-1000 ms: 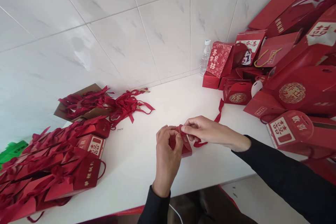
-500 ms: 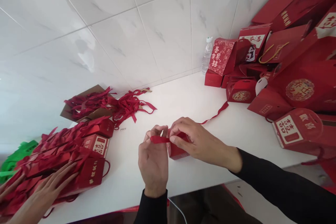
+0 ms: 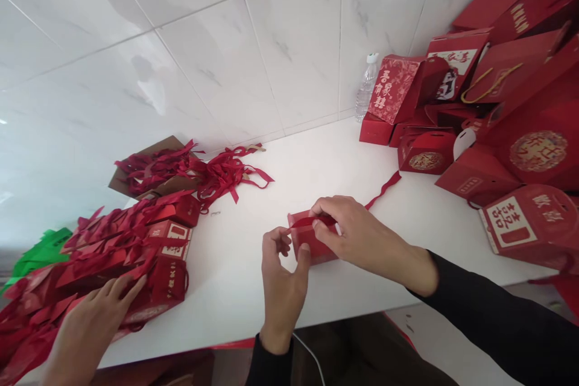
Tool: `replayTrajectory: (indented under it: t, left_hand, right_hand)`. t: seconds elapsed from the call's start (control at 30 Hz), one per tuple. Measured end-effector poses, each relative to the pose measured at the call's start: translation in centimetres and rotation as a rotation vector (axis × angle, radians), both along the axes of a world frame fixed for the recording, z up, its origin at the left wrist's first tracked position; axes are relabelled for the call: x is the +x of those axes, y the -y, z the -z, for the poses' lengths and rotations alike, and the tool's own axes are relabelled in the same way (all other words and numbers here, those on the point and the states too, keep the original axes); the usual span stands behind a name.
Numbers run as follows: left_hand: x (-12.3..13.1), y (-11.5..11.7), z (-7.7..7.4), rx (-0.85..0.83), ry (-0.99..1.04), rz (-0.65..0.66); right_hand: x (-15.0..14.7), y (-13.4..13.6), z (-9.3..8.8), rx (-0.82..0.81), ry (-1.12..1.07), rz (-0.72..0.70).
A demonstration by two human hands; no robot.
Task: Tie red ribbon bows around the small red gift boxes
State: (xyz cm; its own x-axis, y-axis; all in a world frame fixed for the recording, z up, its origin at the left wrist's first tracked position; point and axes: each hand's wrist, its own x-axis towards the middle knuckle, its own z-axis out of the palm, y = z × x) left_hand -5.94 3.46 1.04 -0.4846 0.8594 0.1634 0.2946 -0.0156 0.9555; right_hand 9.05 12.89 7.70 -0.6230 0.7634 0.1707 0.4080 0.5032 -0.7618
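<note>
A small red gift box (image 3: 316,247) stands on the white table in front of me. Across its top runs a red ribbon (image 3: 384,189), its tail trailing to the right behind my wrist. My right hand (image 3: 362,241) pinches this ribbon between thumb and fingers over the box. At the box's left end is my left hand (image 3: 284,289), its thumb against the near face and its curled fingers at the side edge by the ribbon. Part of the box's top and right end is hidden by my right hand.
Rows of ribboned red boxes (image 3: 154,268) stand at left, with another person's hand (image 3: 93,319) on them. Behind them a cardboard box (image 3: 118,178) holds ribbons, and a loose ribbon pile (image 3: 224,175) lies beside it. A bottle (image 3: 365,90) and stacked gift boxes (image 3: 470,181) occupy the right.
The ribbon end, held up at my left fingers before, now lies lower along the box top. My left hand has moved right and down onto the box's end. The other person's hand has shifted.
</note>
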Motion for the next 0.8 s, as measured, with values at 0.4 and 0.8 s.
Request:
replayTrajectory:
  t: [0.4,0.8]
  left_hand:
    - [0.4,0.5,0.2,0.083,0.307,-0.045]
    - [1.1,0.5,-0.8,0.053,0.371,-0.063]
  right_hand:
    - [-1.5,0.0,1.0,0.04,0.128,0.02]
    - [-1.8,-0.5,0.2,-0.057,0.121,0.094]
